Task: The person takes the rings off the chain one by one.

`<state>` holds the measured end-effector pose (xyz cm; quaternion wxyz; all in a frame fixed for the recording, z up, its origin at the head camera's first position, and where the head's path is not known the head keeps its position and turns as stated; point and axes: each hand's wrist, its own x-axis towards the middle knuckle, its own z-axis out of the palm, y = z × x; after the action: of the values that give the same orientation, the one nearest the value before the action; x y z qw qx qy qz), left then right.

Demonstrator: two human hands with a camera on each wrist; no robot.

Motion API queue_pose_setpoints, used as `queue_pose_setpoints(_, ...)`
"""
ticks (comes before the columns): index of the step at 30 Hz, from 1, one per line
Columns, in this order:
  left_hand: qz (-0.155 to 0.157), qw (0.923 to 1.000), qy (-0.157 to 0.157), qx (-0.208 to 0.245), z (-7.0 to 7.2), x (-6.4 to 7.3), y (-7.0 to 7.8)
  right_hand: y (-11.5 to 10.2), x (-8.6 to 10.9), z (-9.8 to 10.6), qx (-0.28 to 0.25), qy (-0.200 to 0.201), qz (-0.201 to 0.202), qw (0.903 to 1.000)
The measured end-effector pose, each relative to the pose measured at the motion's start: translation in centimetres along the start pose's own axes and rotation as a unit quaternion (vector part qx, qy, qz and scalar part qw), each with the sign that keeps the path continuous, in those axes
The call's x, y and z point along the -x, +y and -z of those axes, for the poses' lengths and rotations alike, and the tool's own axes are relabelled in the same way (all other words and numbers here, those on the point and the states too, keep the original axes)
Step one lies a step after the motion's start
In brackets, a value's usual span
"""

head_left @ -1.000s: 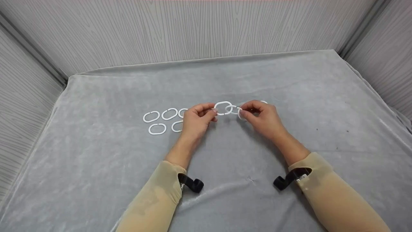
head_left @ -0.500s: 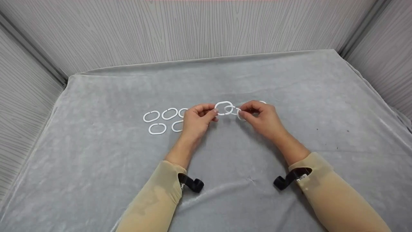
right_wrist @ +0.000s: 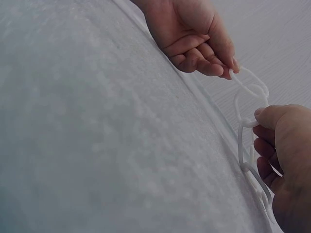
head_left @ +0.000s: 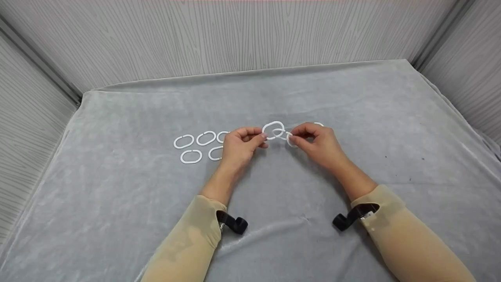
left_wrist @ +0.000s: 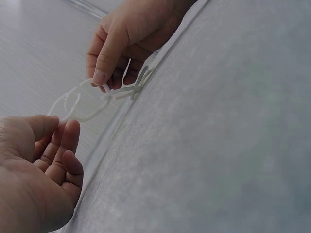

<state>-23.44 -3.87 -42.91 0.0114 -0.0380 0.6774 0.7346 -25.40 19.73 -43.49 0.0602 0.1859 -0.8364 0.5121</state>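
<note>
My left hand (head_left: 240, 148) pinches one end of a white oval plastic link (right_wrist: 252, 74) between thumb and fingertips. That link loops through a second white link (right_wrist: 236, 104), which my right hand (head_left: 323, 145) pinches between thumb and index finger. From the second link, more joined links (right_wrist: 240, 145) trail down below my right hand, forming a short chain. In the head view, most of this chain is hidden behind the right hand; a bit of white link (head_left: 319, 124) peeks out past its knuckles. Both hands are held close over the grey cloth.
Several loose white oval links (head_left: 191, 162) lie in two rows on the grey cloth (head_left: 117, 188), left of my left hand, which partly covers two of them. Wood-grain panels (head_left: 250, 35) stand behind and beside the table. Black wrist mounts (head_left: 239, 225) stick out from both sleeves.
The link in my left hand has tilted up and shifted slightly right, overlapping the second link more. My right hand has drawn slightly left. The loose links stay put.
</note>
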Motion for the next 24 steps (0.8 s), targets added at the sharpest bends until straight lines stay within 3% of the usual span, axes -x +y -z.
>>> queue_pose_setpoints(18,0.005,0.9994,-0.033,-0.01,-0.05,0.02,0.08,-0.01,0.01,-0.03,-0.012,-0.005,0.01,0.9999)
queue_pose_setpoints(24,0.006,0.9988,-0.048,0.006,0.01,0.05,-0.05,0.13,-0.06,-0.04,-0.018,-0.01,0.015,0.9997)
